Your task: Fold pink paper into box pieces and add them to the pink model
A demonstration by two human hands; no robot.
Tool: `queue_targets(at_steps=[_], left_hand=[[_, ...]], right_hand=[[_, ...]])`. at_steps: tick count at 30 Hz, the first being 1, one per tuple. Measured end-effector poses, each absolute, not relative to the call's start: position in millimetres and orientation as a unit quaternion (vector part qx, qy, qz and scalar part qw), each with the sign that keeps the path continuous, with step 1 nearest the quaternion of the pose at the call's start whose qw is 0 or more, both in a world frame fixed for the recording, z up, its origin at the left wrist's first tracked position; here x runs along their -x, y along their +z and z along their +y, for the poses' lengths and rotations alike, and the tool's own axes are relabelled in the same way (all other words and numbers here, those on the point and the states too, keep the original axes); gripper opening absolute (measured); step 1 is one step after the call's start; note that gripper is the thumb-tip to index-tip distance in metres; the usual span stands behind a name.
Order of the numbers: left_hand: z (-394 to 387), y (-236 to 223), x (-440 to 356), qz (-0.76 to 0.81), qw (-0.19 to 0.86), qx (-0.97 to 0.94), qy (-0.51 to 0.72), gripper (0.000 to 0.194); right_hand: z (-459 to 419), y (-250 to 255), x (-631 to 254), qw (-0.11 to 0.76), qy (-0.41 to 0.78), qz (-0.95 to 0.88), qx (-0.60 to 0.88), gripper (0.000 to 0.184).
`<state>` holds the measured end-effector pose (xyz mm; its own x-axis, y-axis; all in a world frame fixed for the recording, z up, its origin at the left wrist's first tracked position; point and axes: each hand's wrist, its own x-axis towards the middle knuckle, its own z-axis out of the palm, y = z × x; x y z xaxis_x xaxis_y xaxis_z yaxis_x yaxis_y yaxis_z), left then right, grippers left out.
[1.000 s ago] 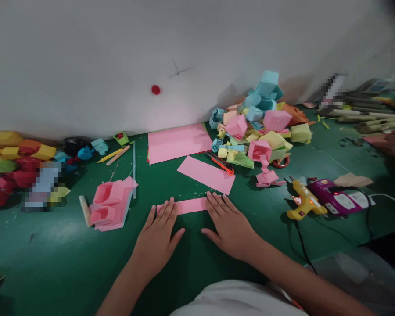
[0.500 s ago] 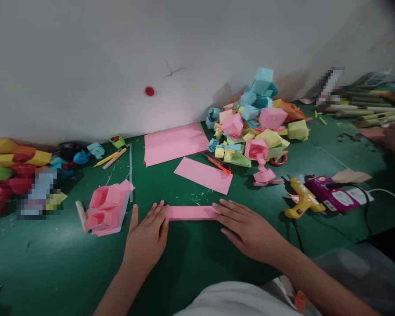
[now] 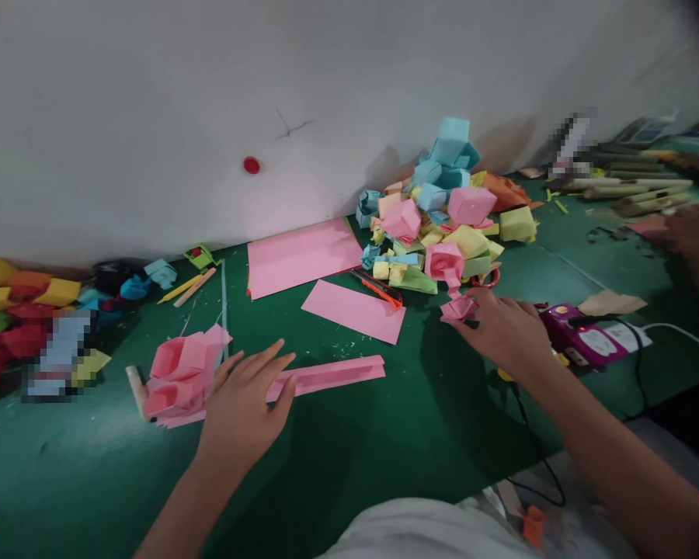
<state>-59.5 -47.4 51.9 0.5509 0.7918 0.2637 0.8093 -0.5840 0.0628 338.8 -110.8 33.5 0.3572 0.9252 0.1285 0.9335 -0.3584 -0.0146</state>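
My left hand (image 3: 245,400) is open, its fingers apart over the left end of a folded pink paper strip (image 3: 332,375) on the green table. Part of that strip is hidden under the hand. Off to the right, my right hand (image 3: 509,330) pinches a small folded pink paper piece (image 3: 457,309), which sits below a pink paper box (image 3: 443,262) at the edge of a pile. A flat pink paper rectangle (image 3: 355,310) lies beyond the strip. Left of my left hand are joined pink paper boxes (image 3: 183,369).
Pink sheets (image 3: 303,256) lie by the wall, near an orange cutter (image 3: 384,291). Colourful folded paper (image 3: 451,178) is piled at the back right. A purple power strip (image 3: 582,341) is beyond my right hand, which mostly covers a yellow glue gun. Another person's hand (image 3: 696,233) is far right.
My right hand has left the strip and moved right to the small pink folded piece. My left hand has lifted slightly, and the strip has tilted and opened along its fold.
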Motion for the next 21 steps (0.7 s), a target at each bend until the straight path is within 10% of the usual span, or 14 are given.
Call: queue_targets(at_steps=[8,16,21], left_hand=[[-3.8,85.4,-14.5,-0.373,-0.071,0.916,-0.127,0.045],[69.4,64.7,-165.1,-0.247,-0.086,0.957,-0.127,0.107],[90.8,46.0,-206.8,-0.197,-0.091,0.966,-0.137,0.087]], right_hand=[[-118.6,33.9,-324.4,0.143,-0.112,-0.549,0.816,0.051],[-128.7,29.8,-316.3,0.218,-0.133,-0.565,0.784,0.049],[-123.3,29.7,-318.7,0.221,-0.145,-0.581,0.769,0.045]])
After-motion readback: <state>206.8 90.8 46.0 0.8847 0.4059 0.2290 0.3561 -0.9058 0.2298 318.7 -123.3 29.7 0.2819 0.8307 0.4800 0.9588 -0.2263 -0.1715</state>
